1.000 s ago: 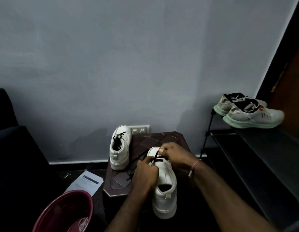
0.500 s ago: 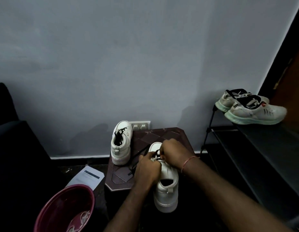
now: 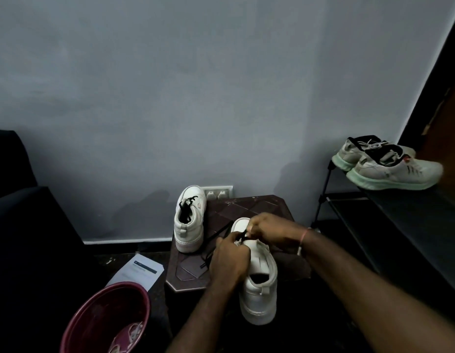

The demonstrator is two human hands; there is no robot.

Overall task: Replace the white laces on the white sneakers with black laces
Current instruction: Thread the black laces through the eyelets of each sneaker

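The far sneaker (image 3: 189, 220) looks black-laced. Left hand (image 3: 230, 258) and right hand (image 3: 271, 229) fingers (image 3: 254, 225) pinch the black lace (image 3: 213, 238) at the near sneaker (image 3: 259, 278)'s toe; most eyelets seemingly remain

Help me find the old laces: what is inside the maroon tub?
Pale, lace-like strands lie on the bottom of the maroon tub. Whether they are the white laces is too dim to tell. The tub's near part lies outside the frame.

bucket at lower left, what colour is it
Dark red, or maroon; the bucket shows best in the head view.
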